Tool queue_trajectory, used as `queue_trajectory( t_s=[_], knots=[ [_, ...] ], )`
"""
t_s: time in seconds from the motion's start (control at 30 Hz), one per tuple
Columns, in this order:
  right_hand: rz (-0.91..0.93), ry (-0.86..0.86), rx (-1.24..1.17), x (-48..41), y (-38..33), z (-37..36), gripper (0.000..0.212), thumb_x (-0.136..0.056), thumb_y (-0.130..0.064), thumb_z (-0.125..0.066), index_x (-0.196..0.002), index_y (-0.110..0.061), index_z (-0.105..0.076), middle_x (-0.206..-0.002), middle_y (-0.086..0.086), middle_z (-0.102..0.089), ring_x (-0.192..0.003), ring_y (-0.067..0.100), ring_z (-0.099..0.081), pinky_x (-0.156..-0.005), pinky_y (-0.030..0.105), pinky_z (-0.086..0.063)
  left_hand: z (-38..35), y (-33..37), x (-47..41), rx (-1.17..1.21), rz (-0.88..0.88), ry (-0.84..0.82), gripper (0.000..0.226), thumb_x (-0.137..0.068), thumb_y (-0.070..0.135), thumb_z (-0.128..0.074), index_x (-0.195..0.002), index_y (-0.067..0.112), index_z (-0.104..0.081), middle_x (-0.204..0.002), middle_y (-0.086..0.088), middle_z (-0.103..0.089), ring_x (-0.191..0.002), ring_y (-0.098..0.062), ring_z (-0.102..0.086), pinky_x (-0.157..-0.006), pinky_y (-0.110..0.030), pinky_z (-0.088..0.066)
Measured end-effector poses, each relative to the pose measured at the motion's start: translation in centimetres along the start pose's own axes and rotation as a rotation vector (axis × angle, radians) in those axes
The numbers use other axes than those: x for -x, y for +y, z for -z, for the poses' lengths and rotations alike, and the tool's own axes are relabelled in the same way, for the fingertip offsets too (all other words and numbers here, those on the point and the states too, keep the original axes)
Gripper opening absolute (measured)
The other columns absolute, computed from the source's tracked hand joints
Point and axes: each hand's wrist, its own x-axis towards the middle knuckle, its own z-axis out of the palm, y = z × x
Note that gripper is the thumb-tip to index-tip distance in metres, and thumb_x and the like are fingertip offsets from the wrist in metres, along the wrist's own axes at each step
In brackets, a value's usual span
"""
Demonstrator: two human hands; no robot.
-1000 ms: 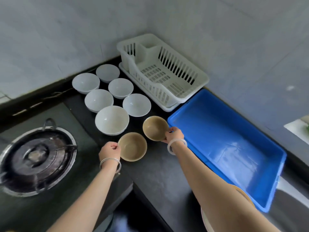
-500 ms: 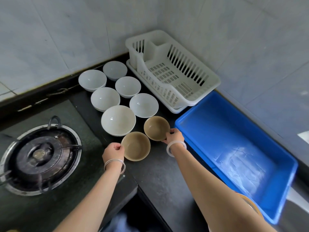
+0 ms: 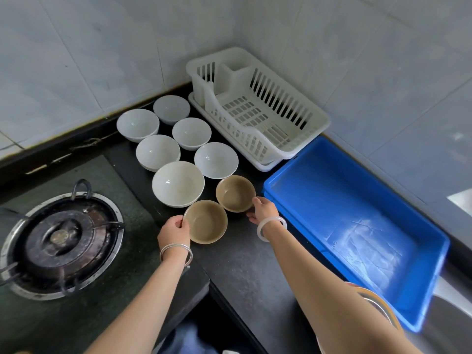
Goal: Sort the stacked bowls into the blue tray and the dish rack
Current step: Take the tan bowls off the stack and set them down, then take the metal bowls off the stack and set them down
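Observation:
Two tan bowls stand on the black counter. My left hand (image 3: pixel 173 232) grips the left rim of the nearer tan bowl (image 3: pixel 207 222). My right hand (image 3: pixel 263 209) holds the right rim of the farther tan bowl (image 3: pixel 235 192). Behind them stand several white bowls, the nearest and largest (image 3: pixel 178 182) seemingly a stack, the others running back to the wall, such as the white bowl (image 3: pixel 216 159) beside the rack. The white dish rack (image 3: pixel 258 108) sits empty in the corner. The blue tray (image 3: pixel 357 221) lies empty to the right.
A gas burner (image 3: pixel 60 241) is set in the stove top at the left. Tiled walls close the back and right. A round rim (image 3: pixel 378 302) shows past my right forearm near the tray's front corner. The counter edge drops off below my arms.
The view has shifted slightly, so everything sits further right. Both hands stay on the rims of the tan bowls, which rest in the same places on the counter.

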Motion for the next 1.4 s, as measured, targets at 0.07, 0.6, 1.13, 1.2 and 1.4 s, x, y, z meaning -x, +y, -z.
queue_trajectory(
  t_s=[0.07,0.6,1.13,1.2,1.4],
  knots=[
    [0.076,0.030,0.143,0.7,0.4,0.9,0.037,-0.096,-0.029,-0.040,-0.132,-0.018,-0.047,-0.118,0.006,-0.059,-0.101,0.023,-0.061,-0.092,0.041,-0.052,0.1,0.0,0.8,-0.052,-0.055,-0.007,0.029,-0.090,0.017,-0.049,-0.113,0.003,-0.061,-0.116,-0.018,-0.065,-0.108,-0.038,-0.057,-0.089,-0.040,-0.045],
    [0.270,0.480,0.449,11.8,11.8,19.4,0.021,-0.094,-0.026,-0.046,-0.104,-0.019,-0.062,-0.099,0.012,-0.071,-0.094,0.031,-0.062,-0.074,0.032,-0.042,-8.0,3.0,15.0,-0.289,-0.578,-0.408,0.028,-0.092,0.018,-0.050,-0.119,0.019,-0.060,-0.119,0.001,-0.065,-0.109,-0.016,-0.060,-0.092,-0.029,-0.048],
    [0.114,0.665,0.624,15.6,20.2,24.5,0.018,-0.089,-0.018,-0.048,-0.095,-0.010,-0.062,-0.103,0.012,-0.063,-0.093,0.033,-0.059,-0.068,0.033,-0.040,-15.4,1.8,24.3,-0.539,-0.898,-0.721,0.035,-0.090,0.013,-0.052,-0.123,0.023,-0.057,-0.110,-0.001,-0.061,-0.097,-0.017,-0.057,-0.081,-0.024,-0.044],
    [0.115,0.677,0.586,15.7,20.3,24.5,0.012,-0.086,-0.017,-0.051,-0.092,-0.010,-0.059,-0.097,0.012,-0.066,-0.088,0.033,-0.059,-0.065,0.032,-0.036,-15.4,1.7,24.2,-0.531,-0.900,-0.723,0.035,-0.090,0.012,-0.052,-0.123,0.023,-0.057,-0.106,-0.002,-0.061,-0.093,-0.016,-0.055,-0.079,-0.023,-0.043],
    [0.100,0.646,0.441,16.6,20.6,25.3,0.010,-0.085,-0.017,-0.058,-0.092,-0.010,-0.058,-0.092,0.014,-0.069,-0.087,0.035,-0.060,-0.071,0.034,-0.043,-15.6,1.6,24.2,-0.515,-0.906,-0.716,0.031,-0.090,0.015,-0.053,-0.120,0.019,-0.059,-0.107,-0.003,-0.061,-0.093,-0.017,-0.056,-0.078,-0.023,-0.041]
  ],
)
